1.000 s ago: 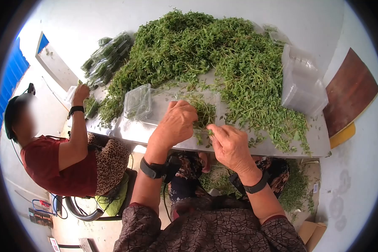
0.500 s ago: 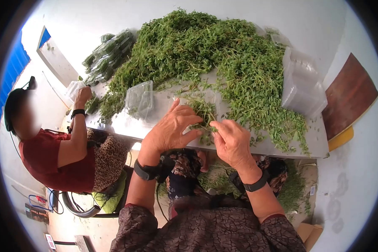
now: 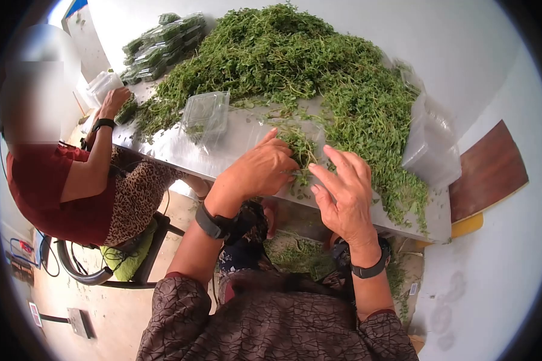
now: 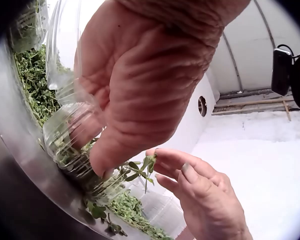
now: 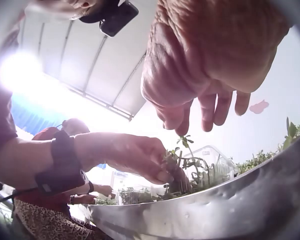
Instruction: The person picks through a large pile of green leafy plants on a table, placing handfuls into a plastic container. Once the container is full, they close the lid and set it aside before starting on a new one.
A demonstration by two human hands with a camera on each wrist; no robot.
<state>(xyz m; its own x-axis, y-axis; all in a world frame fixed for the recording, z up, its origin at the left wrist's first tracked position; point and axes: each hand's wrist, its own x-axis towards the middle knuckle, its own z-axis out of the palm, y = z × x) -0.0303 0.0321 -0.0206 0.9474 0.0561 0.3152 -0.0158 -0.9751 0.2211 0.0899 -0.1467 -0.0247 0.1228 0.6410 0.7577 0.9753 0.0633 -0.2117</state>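
Note:
My left hand [image 3: 262, 168] reaches over the near side of a clear plastic box, its fingers bent down into the leafy green stems [image 3: 299, 143]. In the left wrist view the thumb presses toward the fingers at the box wall [image 4: 65, 125], and a leafy sprig [image 4: 138, 172] sticks out past the thumb. From the right wrist view, thumb and fingers pinch a tuft of greens [image 5: 172, 162]. My right hand [image 3: 346, 198] hovers just right of the box with fingers spread and nothing held; its fingertips come close to the sprig.
A big heap of greens [image 3: 277, 54] covers the table's back. Clear empty boxes [image 3: 430, 144] stand stacked at right, filled boxes [image 3: 162, 51] at back left. An upright clear lid [image 3: 208, 114] stands left of my hands. Another person [image 3: 60, 186] sits at the table's left.
My right hand pinched a stem earlier; now its fingers are spread apart. The left hand lifted its spread fingers, then bent them down into the greens. The head view has shifted and tilted.

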